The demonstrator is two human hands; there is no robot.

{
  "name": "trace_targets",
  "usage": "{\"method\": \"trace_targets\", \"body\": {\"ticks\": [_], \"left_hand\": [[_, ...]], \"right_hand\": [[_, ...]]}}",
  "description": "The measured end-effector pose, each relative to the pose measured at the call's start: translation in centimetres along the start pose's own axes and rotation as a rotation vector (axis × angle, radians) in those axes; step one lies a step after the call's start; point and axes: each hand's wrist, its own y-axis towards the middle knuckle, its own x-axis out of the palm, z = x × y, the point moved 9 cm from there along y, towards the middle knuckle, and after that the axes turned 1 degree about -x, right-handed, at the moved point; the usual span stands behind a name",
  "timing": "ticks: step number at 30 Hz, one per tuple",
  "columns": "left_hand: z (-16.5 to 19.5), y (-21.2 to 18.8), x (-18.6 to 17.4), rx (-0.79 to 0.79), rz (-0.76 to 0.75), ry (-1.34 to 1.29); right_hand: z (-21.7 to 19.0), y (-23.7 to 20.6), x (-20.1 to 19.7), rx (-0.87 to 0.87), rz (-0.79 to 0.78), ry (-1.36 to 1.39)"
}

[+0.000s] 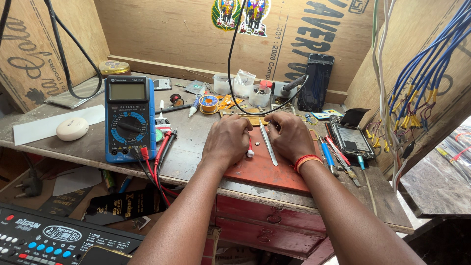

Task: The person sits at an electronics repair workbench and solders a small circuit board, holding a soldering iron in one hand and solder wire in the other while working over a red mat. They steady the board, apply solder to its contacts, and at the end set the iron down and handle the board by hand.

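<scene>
Grey multimeter screen left, colourful sticker on back wall — upright dark phone screen

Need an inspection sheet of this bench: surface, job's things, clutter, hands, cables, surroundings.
Surface: worn wooden bench with a red mat at the front edge.
Job's things: tweezers and a small red-and-white tool lie on the mat between the hands; what the fingers pinch is hidden.
Clutter: blue multimeter, white oval case, solder spool, plastic cups, opened phone, black phone leaning upright.
Hands: left hand and right hand rest on the mat, fingers curled together.
Cables: red and black probe leads; black cable hanging; blue wire bundle at right.
Surroundings: plywood walls; keyboard below left.
</scene>
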Motion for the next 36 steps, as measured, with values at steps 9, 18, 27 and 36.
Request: {"method": "trace_targets", "body": {"ticks": [9, 18, 27, 36], "left_hand": [[-0.06, 0.05, 0.09, -0.003, -0.002, 0.005], [-0.04, -0.05, -0.04, 0.002, 0.006, -0.006], [-0.01, -0.05, -0.06, 0.004, 0.009, -0.007], [0.03, -0.07, -0.09, 0.002, 0.003, -0.008]], "right_hand": [[-0.02, -0.01, 0.01, 0.004, -0.007, 0.017], [-0.15, -0.03, -0.02, 0.001, -0.006, 0.011], [-0.23, -0.05, -0.14, 0.001, 0.003, 0.015], [-0.18, 0.04, -0.11, -0.032, 0.017, 0.014]]}}
